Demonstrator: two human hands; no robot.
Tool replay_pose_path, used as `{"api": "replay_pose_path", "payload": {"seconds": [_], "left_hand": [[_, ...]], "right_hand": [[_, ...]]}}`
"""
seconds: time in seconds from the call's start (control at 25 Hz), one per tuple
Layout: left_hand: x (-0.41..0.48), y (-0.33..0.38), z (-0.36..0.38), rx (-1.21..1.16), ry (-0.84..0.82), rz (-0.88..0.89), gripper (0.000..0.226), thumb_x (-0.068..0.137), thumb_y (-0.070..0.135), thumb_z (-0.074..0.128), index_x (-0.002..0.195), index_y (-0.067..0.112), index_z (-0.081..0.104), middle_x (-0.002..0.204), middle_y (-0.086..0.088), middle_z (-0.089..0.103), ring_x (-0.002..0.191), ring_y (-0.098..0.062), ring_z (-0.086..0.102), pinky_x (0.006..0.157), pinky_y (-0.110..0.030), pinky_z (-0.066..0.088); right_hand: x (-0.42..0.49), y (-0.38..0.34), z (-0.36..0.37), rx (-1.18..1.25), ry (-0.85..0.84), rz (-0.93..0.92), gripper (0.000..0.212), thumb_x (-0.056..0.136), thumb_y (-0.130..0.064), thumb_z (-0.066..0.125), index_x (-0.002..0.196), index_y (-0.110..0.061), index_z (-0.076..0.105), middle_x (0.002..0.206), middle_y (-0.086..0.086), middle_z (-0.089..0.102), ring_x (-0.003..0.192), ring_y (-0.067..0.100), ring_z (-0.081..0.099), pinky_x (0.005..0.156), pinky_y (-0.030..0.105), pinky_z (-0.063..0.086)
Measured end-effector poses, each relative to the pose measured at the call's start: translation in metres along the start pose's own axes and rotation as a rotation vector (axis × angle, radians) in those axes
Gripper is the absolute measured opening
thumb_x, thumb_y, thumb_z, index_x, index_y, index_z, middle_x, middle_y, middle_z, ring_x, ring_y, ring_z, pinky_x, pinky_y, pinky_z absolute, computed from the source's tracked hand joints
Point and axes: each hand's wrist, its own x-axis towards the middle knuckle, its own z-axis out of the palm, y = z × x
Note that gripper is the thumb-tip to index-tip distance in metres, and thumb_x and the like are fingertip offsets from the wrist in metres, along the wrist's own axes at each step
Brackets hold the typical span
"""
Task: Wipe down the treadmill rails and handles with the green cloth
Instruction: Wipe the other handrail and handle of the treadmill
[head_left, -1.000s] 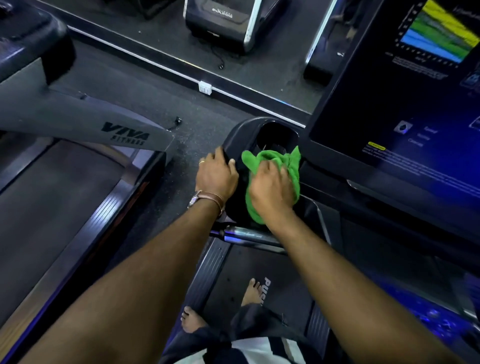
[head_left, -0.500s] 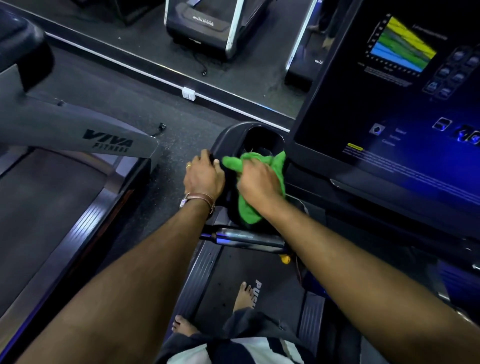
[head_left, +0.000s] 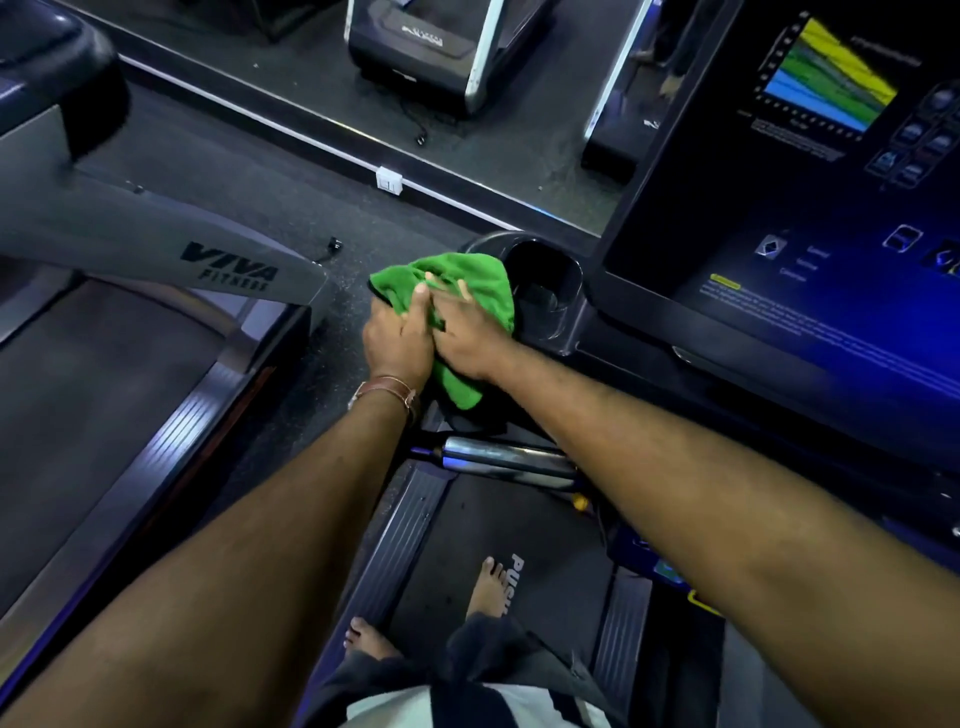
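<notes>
VIVA FITNESS – neighbouring treadmill's grey arm (head_left: 130, 228) | "PUS…" – treadmill belt (head_left: 561, 545) | console screen (head_left: 831, 270) print unreadable

Dim gym light — blue glare, wide-angle edge warp

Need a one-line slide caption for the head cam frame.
Left hand and right hand hold the green cloth on a corner of the treadmill console, beside the cup holder.

Your green cloth (head_left: 467, 280) looks soft and fuzzy, a matt pile fabric. The handle bar (head_left: 509, 460) near you is polished, mirror-bright metal. The cup holder (head_left: 571, 317) is glossy black plastic; the side rail (head_left: 400, 540) is ribbed and dull; the floor (head_left: 270, 197) is matt and speckled.
</notes>
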Motion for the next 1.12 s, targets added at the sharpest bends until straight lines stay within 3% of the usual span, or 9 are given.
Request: {"api": "replay_pose_path", "payload": {"seconds": [0.12,0.24,0.36,0.56,0.72,0.8,0.88,1.0,1.12], "left_hand": [[-0.002,-0.003,-0.002,0.057,-0.064,0.072,0.051,0.087,0.026,0.058,0.132,0.006,0.044,0.12,-0.02,0.062,0.109,-0.037,0.058,0.09,-0.034,0.042],[-0.001,-0.008,0.004,0.193,-0.125,0.123,0.064,0.084,0.009,0.055,0.144,0.007,0.032,0.138,-0.019,0.051,0.123,-0.034,0.05,0.103,-0.036,0.037],[0.002,-0.008,0.004,0.228,-0.108,0.147,0.057,0.086,0.005,0.053,0.141,0.008,0.04,0.137,-0.017,0.052,0.123,-0.032,0.05,0.103,-0.034,0.037],[-0.002,-0.005,0.006,0.298,-0.119,0.221,0.038,0.085,0.008,0.054,0.124,0.009,0.056,0.116,-0.017,0.065,0.107,-0.035,0.058,0.09,-0.036,0.042],[-0.001,-0.005,0.005,0.339,-0.113,0.248,0.031,0.084,0.01,0.053,0.114,0.011,0.059,0.106,-0.017,0.066,0.099,-0.036,0.058,0.082,-0.039,0.045],[-0.001,-0.006,0.005,0.327,-0.119,0.246,0.031,0.084,0.01,0.053,0.114,0.013,0.06,0.107,-0.013,0.067,0.099,-0.032,0.059,0.083,-0.037,0.046],[0.002,-0.009,0.007,0.329,-0.12,0.25,0.032,0.084,0.011,0.053,0.116,0.013,0.06,0.11,-0.01,0.067,0.101,-0.029,0.059,0.086,-0.035,0.046],[0.007,-0.012,0.012,0.343,-0.103,0.273,0.033,0.085,0.011,0.053,0.117,0.011,0.061,0.114,-0.009,0.065,0.104,-0.028,0.057,0.09,-0.034,0.044],[0.011,-0.01,0.02,0.369,-0.096,0.279,0.033,0.082,0.011,0.053,0.114,0.008,0.062,0.115,-0.012,0.062,0.105,-0.031,0.055,0.091,-0.035,0.043]], "right_hand": [[0.003,0.025,-0.016,-0.32,0.048,0.042,0.053,0.096,-0.036,0.048,0.145,-0.016,0.041,0.154,-0.004,0.038,0.148,0.015,0.021,0.116,0.062,0.012],[0.02,0.024,-0.012,-0.183,0.272,0.382,0.056,0.097,-0.05,0.043,0.143,-0.018,0.042,0.157,-0.004,0.032,0.148,0.019,0.02,0.113,0.063,0.019],[0.015,0.005,0.005,-0.123,0.407,0.601,0.059,0.097,-0.049,0.044,0.142,-0.01,0.041,0.156,0.006,0.033,0.144,0.027,0.029,0.113,0.058,0.025],[-0.032,0.021,0.007,-0.386,0.37,0.487,0.055,0.098,-0.048,0.041,0.129,-0.003,0.051,0.141,0.015,0.05,0.133,0.032,0.044,0.108,0.05,0.034],[0.024,0.022,-0.032,0.042,0.491,0.839,0.039,0.1,-0.034,0.043,0.123,-0.007,0.06,0.129,0.017,0.06,0.118,0.037,0.057,0.097,0.043,0.044],[0.039,0.034,-0.052,0.345,0.65,1.024,0.04,0.101,-0.032,0.033,0.131,-0.013,0.052,0.134,0.017,0.057,0.119,0.038,0.056,0.098,0.045,0.042],[0.042,0.039,-0.055,0.451,0.823,1.046,0.047,0.099,-0.044,0.021,0.135,-0.02,0.04,0.136,0.017,0.05,0.117,0.039,0.053,0.098,0.049,0.041],[0.042,0.035,-0.049,0.214,0.789,0.929,0.034,0.099,-0.027,0.03,0.127,-0.016,0.044,0.134,0.016,0.045,0.115,0.038,0.048,0.083,0.042,0.038],[0.04,0.047,-0.05,0.004,0.499,0.935,0.037,0.097,-0.019,0.038,0.126,-0.011,0.058,0.135,0.016,0.054,0.123,0.037,0.048,0.097,0.041,0.039]]}}
